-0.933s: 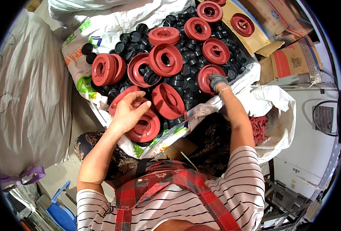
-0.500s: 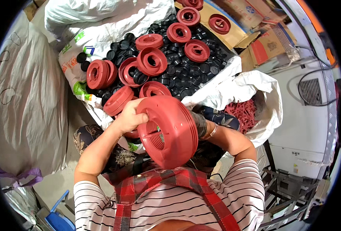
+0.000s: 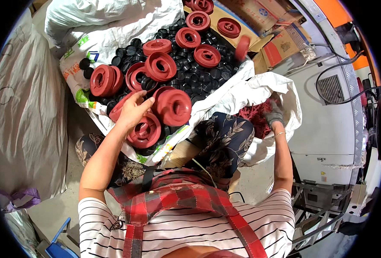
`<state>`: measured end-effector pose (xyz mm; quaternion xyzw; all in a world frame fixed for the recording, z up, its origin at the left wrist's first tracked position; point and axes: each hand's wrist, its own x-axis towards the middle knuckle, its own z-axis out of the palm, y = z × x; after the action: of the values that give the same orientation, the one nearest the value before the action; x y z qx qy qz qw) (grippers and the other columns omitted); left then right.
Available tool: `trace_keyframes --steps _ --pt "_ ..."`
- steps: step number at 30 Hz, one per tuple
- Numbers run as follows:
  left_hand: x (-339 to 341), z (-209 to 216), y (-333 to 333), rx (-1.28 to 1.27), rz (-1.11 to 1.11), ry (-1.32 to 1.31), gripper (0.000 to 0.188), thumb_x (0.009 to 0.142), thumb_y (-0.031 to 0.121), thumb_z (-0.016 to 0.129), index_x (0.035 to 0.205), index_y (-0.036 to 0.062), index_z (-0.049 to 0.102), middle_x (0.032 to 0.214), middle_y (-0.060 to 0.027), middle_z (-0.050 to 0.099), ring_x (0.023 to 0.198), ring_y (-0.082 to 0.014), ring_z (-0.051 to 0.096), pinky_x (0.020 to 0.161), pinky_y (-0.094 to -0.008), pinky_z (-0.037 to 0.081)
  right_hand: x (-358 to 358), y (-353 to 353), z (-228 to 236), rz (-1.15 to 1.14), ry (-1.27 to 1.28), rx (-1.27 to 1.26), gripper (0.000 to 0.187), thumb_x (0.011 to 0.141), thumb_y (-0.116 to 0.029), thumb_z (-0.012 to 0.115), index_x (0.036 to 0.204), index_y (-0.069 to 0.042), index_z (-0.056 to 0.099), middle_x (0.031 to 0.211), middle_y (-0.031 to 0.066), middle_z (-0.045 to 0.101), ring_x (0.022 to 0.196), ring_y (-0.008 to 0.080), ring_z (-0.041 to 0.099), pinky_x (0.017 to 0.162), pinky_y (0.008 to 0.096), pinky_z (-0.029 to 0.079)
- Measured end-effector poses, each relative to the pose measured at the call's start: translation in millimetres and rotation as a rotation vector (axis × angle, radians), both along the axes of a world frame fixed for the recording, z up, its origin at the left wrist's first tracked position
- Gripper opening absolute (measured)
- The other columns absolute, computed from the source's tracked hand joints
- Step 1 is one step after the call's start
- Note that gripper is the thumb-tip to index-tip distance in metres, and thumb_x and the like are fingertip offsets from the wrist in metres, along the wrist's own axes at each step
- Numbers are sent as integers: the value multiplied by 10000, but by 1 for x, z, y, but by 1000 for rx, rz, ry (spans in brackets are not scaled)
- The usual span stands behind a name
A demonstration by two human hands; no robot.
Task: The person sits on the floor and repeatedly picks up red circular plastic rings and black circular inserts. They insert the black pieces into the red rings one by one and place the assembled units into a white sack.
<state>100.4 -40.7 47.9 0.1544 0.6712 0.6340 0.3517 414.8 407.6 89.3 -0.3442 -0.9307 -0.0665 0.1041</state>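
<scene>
My left hand (image 3: 135,110), bare, reaches over the near end of a pile, thumb and fingers apart. Its fingertips come close to a thick red ring-shaped plastic part (image 3: 182,114) with a round central hole. Whether they touch it I cannot tell. Below that hand, another red ring part (image 3: 144,138) lies tilted near the sack's edge. My right hand (image 3: 274,114), in a grey glove, is down inside a white sack (image 3: 290,92) at the right, over thin red plastic scraps (image 3: 254,116). Its fingers are not clear.
Many small black caps (image 3: 199,77) fill a spread white sack (image 3: 126,30), with several more red ring parts (image 3: 160,66) on top. One red part (image 3: 242,48) appears edge-on at the pile's right. Cardboard boxes (image 3: 281,51) and a grey-white cabinet (image 3: 324,129) stand at the right.
The large red ring part is out of both hands. My left hand has opened over the pile, and my right hand has moved into the scrap sack. An edge-on red part has appeared far right.
</scene>
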Motion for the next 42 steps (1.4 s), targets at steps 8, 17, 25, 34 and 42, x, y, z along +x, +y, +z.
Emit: trace_keyframes --steps 8,17,25,34,42 --pt "-7 3 -9 -70 78 68 560 821 295 680 1226 -56 516 1063 -148 612 911 -158 595 801 -281 478 -117 -21 25 127 110 -172 270 856 -264 556 1013 -55 626 1008 166 639 923 345 611 821 399 478" --pt "-30 6 2 -158 164 133 463 824 214 670 1175 -63 547 1068 -154 619 899 -170 611 791 -284 500 -330 20 -80 374 -264 -145 364 842 -309 539 1109 -66 585 1120 191 596 1053 339 560 917 424 440" --pt "-42 10 5 -187 184 12 418 827 152 677 1169 -49 546 1066 -122 583 921 -163 593 819 -286 488 -422 70 -169 264 -419 -168 319 828 -143 471 1109 -55 596 1197 207 559 1116 343 538 925 436 445" --pt "-50 5 13 -198 209 -44 411 846 163 665 1175 -51 544 1052 -112 600 953 -167 586 831 -289 485 -414 65 -182 243 -451 -176 273 818 -200 561 1042 -58 621 1043 226 618 1032 303 601 864 396 482" --pt "-47 25 25 324 132 -239 558 812 210 719 1274 2 488 1149 -59 589 1060 -128 537 956 -295 413 -323 -138 -13 827 -106 -2078 473 932 -122 508 1380 -71 366 1348 70 462 1204 177 465 1048 330 354"
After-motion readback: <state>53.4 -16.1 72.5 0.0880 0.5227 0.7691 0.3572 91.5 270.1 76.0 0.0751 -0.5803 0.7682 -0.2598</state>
